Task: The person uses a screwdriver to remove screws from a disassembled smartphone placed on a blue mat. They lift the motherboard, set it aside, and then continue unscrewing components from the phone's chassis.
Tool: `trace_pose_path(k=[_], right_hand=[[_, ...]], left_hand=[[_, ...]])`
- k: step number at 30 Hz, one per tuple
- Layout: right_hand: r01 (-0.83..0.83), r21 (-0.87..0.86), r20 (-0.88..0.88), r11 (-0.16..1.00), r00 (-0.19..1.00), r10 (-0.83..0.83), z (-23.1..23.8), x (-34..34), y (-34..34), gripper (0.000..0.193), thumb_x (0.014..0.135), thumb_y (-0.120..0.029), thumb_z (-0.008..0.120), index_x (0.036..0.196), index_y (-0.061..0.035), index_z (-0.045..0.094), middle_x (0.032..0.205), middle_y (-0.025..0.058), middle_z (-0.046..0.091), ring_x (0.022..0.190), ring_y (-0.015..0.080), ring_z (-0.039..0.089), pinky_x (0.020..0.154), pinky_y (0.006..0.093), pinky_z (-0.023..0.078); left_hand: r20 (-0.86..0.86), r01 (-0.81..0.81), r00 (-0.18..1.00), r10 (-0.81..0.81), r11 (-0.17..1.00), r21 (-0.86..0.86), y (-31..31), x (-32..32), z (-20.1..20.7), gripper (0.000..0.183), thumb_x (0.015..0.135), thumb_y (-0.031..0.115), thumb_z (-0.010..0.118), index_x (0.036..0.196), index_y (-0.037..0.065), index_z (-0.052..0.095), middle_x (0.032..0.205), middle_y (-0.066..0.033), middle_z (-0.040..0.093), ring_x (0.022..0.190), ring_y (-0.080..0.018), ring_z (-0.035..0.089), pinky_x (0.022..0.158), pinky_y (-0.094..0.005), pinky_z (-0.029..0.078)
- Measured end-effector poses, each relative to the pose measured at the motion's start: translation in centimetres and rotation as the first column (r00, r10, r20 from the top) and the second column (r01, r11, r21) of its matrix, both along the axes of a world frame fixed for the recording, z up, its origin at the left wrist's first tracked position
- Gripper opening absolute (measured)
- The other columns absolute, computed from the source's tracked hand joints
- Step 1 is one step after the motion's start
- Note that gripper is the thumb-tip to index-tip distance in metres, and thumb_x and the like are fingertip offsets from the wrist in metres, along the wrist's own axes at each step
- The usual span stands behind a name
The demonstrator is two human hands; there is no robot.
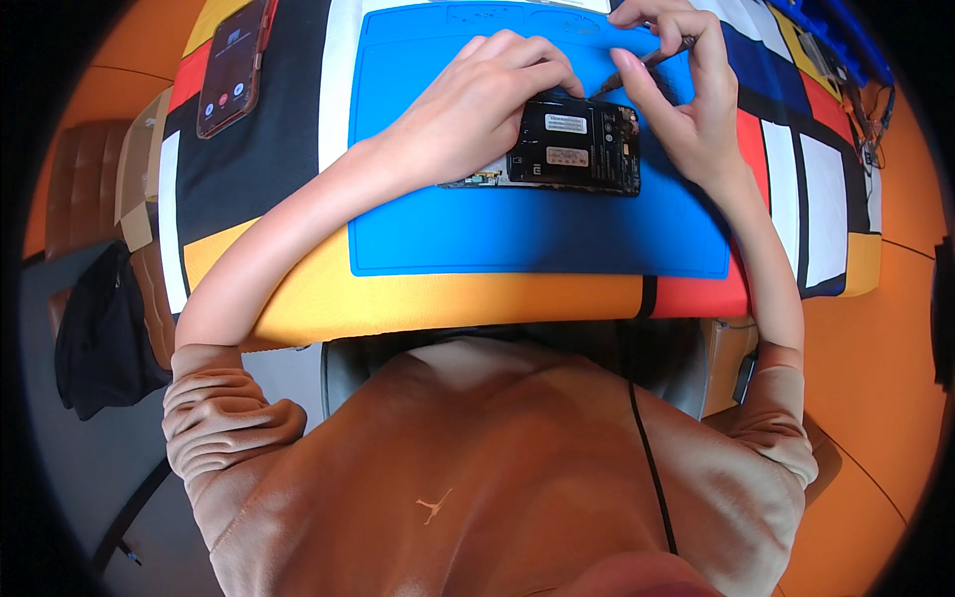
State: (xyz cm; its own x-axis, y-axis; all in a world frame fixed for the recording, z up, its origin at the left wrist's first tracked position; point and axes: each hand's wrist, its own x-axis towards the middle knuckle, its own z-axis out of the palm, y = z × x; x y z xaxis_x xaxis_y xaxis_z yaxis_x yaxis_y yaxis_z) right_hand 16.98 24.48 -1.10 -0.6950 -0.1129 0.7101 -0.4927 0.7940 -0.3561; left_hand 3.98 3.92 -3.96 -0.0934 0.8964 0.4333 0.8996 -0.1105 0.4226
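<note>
An opened phone (572, 177) lies on a blue work mat (448, 244), with its black battery and some inner parts laid bare. My left hand (468, 109) grips its left side, the fingers curled along the far edge; part of the phone is hidden under the palm. Between the thumb and fingers of my right hand (701, 119) is a slim, dark, pen-shaped tool (653, 60). Its tip points down to the left, at the phone's far edge. Whether the tip touches the phone, I cannot tell.
A second phone (231, 75) with its screen lit lies at the far left of the patterned tablecloth (269, 164). Cables and small parts (873, 134) sit at the right edge, near a blue rack (846, 35). A black bag (104, 333) hangs beside the table on the left.
</note>
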Motion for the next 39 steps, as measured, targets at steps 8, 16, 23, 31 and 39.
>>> trace_pose_path(k=[8,16,23,31,39], right_hand=[[-0.064,-0.037,0.091,0.997,0.994,0.067,0.5,0.7,-0.2,0.024,0.090,0.009,0.056,0.103,-0.0048,0.041,0.123,0.0175,0.064,0.108,0.0155,0.060,0.094,0.0280,0.048],[-0.063,-0.108,0.166,0.992,0.983,0.080,1.0,0.5,0.2,0.025,0.090,0.009,0.055,0.104,-0.0052,0.041,0.122,0.0171,0.064,0.113,0.0190,0.060,0.107,0.0342,0.043],[-0.078,-0.147,0.059,0.986,0.994,0.088,0.8,0.0,-0.1,0.022,0.097,-0.005,0.066,0.108,-0.0046,0.047,0.104,0.0093,0.066,0.093,0.0106,0.061,0.085,0.0249,0.048],[0.040,-0.165,0.163,0.986,0.987,-0.013,1.0,0.7,-0.7,0.031,0.085,0.005,0.066,0.097,-0.0062,0.040,0.106,0.0109,0.061,0.071,0.0061,0.049,0.063,0.0217,0.042],[-0.006,-0.261,0.176,0.965,0.983,0.054,0.8,0.3,-0.4,0.028,0.088,0.004,0.063,0.099,-0.0064,0.039,0.108,0.0103,0.060,0.066,0.0016,0.041,0.059,0.0174,0.037]], left_hand=[[0.010,-0.005,1.000,0.005,1.000,0.028,0.0,0.0,-0.5,0.049,0.080,-0.018,0.052,0.118,0.010,0.066,0.124,-0.0046,0.061,0.115,-0.0278,0.055,0.103,-0.0394,0.041],[-0.015,-0.004,1.000,0.004,0.999,0.052,0.1,-0.1,-0.7,0.044,0.083,-0.016,0.054,0.117,0.009,0.067,0.122,-0.0054,0.062,0.114,-0.0275,0.057,0.102,-0.0397,0.042],[-0.060,-0.010,0.998,0.018,0.992,0.124,0.4,-0.2,-1.0,0.031,0.088,-0.006,0.061,0.111,0.012,0.070,0.113,-0.0063,0.065,0.110,-0.0272,0.058,0.100,-0.0402,0.045],[-0.051,-0.023,0.998,0.028,0.995,0.099,0.4,-0.1,-0.8,0.032,0.089,-0.007,0.059,0.114,0.010,0.069,0.114,-0.0070,0.065,0.111,-0.0275,0.058,0.101,-0.0417,0.045],[-0.060,-0.022,0.998,0.029,0.994,0.110,0.4,-0.1,-0.9,0.036,0.087,-0.008,0.058,0.117,0.009,0.067,0.113,-0.0083,0.064,0.111,-0.0289,0.058,0.101,-0.0423,0.045]])
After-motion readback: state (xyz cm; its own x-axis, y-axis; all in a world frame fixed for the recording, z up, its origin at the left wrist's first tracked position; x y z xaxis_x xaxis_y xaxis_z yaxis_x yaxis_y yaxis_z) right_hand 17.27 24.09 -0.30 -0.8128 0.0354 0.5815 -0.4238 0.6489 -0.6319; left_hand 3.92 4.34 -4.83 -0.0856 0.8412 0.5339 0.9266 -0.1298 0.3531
